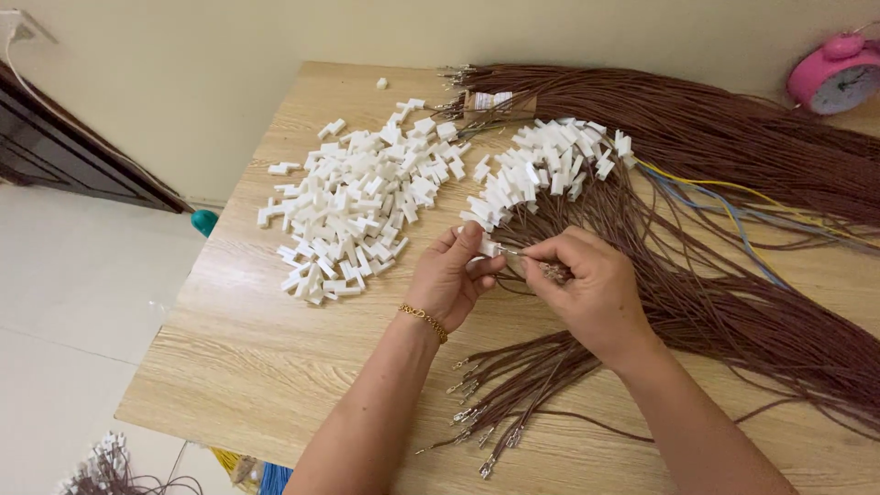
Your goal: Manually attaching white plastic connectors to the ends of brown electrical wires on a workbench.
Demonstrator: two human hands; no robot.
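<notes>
My left hand (452,275) pinches a small white plastic connector (487,247) between thumb and fingers. My right hand (591,286) pinches a brown wire by its metal terminal, the tip touching the connector. A loose pile of white connectors (357,206) lies to the left of my hands. Just beyond my hands, a row of connectors fitted on brown wires (541,174) fans out. A bundle of brown wires with bare metal terminals (495,403) lies below my hands.
A thick mass of brown wires (733,137) covers the right side of the wooden table (238,357), with a few yellow and blue wires (733,206) among them. A pink alarm clock (836,75) stands at the far right. The table's left edge drops to the floor.
</notes>
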